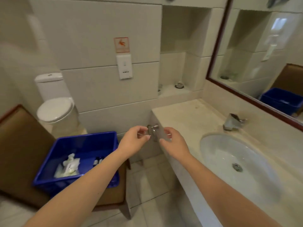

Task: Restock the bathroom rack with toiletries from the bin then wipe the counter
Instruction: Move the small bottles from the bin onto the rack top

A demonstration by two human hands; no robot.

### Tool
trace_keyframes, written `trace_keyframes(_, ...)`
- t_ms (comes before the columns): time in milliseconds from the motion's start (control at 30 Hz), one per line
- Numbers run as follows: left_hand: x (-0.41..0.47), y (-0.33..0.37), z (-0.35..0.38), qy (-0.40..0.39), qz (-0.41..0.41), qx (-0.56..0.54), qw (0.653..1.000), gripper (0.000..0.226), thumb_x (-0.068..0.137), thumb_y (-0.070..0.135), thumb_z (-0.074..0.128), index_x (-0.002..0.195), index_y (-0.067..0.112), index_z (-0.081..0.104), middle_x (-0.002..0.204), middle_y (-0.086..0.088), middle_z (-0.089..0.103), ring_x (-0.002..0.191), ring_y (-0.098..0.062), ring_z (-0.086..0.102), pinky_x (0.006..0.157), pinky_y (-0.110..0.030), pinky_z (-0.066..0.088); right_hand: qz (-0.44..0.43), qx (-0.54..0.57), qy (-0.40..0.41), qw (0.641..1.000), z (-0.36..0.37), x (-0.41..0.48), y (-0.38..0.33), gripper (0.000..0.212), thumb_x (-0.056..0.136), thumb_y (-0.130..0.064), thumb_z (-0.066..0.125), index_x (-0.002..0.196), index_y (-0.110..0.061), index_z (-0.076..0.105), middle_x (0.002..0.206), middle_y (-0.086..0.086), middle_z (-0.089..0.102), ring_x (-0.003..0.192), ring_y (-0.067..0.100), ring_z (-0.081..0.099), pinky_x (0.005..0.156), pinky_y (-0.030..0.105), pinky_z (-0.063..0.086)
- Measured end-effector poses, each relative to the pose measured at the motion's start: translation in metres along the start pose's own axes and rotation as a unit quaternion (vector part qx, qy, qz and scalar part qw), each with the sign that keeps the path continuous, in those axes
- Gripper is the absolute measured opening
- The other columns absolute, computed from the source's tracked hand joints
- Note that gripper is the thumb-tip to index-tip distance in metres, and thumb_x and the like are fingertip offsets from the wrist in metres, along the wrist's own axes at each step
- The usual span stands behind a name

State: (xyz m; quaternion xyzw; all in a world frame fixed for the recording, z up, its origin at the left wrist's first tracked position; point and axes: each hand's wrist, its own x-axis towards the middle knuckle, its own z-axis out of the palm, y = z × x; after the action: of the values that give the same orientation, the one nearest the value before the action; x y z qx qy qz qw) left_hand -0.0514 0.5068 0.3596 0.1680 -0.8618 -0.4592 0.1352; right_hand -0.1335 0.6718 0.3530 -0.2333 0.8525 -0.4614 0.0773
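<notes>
Slip risk: blurred clear packet (164, 136), maybe a toiletry sachet, pinched in the grip of left hand (134, 140) and right hand (175, 143) over floor (148, 179) between blue bin (82, 145) and surface (188, 115); slick film could drop.

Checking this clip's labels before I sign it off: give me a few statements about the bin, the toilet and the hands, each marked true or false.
1. The blue bin stands on the counter. False: it sits on a brown chair, left of the counter.
2. The toilet lid is down. True.
3. The bin holds nothing. False: white toiletry packets lie in it.
4. The left hand and the right hand both pinch a small clear packet, held up near the counter's end. True.
</notes>
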Motion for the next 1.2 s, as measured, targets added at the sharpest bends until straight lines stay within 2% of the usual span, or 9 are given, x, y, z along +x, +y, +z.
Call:
trace_keyframes(67, -0.012, -0.02, -0.025, 0.013, -0.018, 0.001, 1.0, 0.031, 0.088, 0.03, 0.065, 0.118, 0.028, 0.059, 0.107, 0.011, 0.06, 0.096, -0.002, 0.059, 0.085, -0.023, 0.05, -0.009, 0.008, -0.029, 0.999, 0.03, 0.001, -0.016, 0.05, 0.082, -0.017, 0.068, 0.13, -0.016, 0.055, 0.127, 0.0, 0.058, 0.114, 0.014, 0.058, 0.094, 0.02, 0.041)
trace_keyframes(200, -0.034, -0.061, -0.068, 0.049, -0.061, 0.007, 0.997, 0.031, 0.088, 0.029, 0.066, 0.118, 0.029, 0.058, 0.107, 0.013, 0.06, 0.095, -0.004, 0.061, 0.089, -0.029, 0.053, -0.037, -0.012, -0.079, 0.996, 0.083, 0.002, -0.041, 0.05, 0.084, -0.021, 0.066, 0.132, -0.02, 0.053, 0.128, -0.001, 0.057, 0.111, 0.01, 0.056, 0.092, 0.021, 0.041)
trace_keyframes(367, -0.054, -0.105, -0.107, 0.089, -0.118, 0.014, 0.989, 0.031, 0.09, 0.028, 0.065, 0.12, 0.028, 0.058, 0.107, 0.014, 0.059, 0.092, -0.004, 0.061, 0.085, -0.032, 0.055, -0.061, -0.026, -0.15, 0.987, 0.14, 0.007, -0.063, 0.049, 0.088, -0.023, 0.063, 0.135, -0.025, 0.049, 0.135, -0.005, 0.051, 0.121, 0.009, 0.051, 0.092, 0.022, 0.041)
trace_keyframes(667, -0.029, -0.183, -0.155, 0.118, -0.208, 0.009, 0.971, 0.028, 0.09, 0.028, 0.064, 0.117, 0.031, 0.055, 0.105, 0.018, 0.056, 0.091, -0.003, 0.06, 0.08, -0.031, 0.054, -0.057, -0.027, -0.234, 0.97, 0.235, 0.067, -0.076, 0.05, 0.089, -0.021, 0.063, 0.136, -0.025, 0.047, 0.133, -0.006, 0.05, 0.113, 0.008, 0.051, 0.088, 0.022, 0.045)
trace_keyframes(833, 0.011, -0.22, -0.168, 0.101, -0.238, 0.015, 0.966, 0.031, 0.09, 0.027, 0.064, 0.12, 0.028, 0.055, 0.108, 0.013, 0.057, 0.091, -0.003, 0.059, 0.081, -0.031, 0.054, -0.039, -0.035, -0.265, 0.963, 0.277, 0.114, -0.07, 0.05, 0.088, -0.021, 0.064, 0.135, -0.025, 0.048, 0.132, -0.004, 0.05, 0.109, 0.008, 0.051, 0.094, 0.029, 0.048)
trace_keyframes(967, 0.043, -0.246, -0.174, 0.086, -0.261, 0.014, 0.961, 0.031, 0.09, 0.026, 0.064, 0.12, 0.028, 0.055, 0.111, 0.011, 0.058, 0.092, -0.004, 0.06, 0.079, -0.03, 0.054, -0.013, -0.035, -0.292, 0.956, 0.306, 0.153, -0.062, 0.051, 0.09, -0.02, 0.064, 0.138, -0.023, 0.046, 0.134, -0.003, 0.05, 0.115, 0.012, 0.052, 0.095, 0.029, 0.048)
trace_keyframes(1200, 0.078, -0.289, -0.181, 0.037, -0.294, 0.032, 0.954, 0.035, 0.091, 0.028, 0.063, 0.125, 0.024, 0.056, 0.115, 0.009, 0.057, 0.098, -0.007, 0.059, 0.091, -0.033, 0.053, 0.047, -0.042, -0.334, 0.94, 0.348, 0.191, -0.038, 0.052, 0.09, -0.017, 0.064, 0.139, -0.019, 0.045, 0.135, 0.003, 0.049, 0.112, 0.017, 0.055, 0.092, 0.029, 0.049)
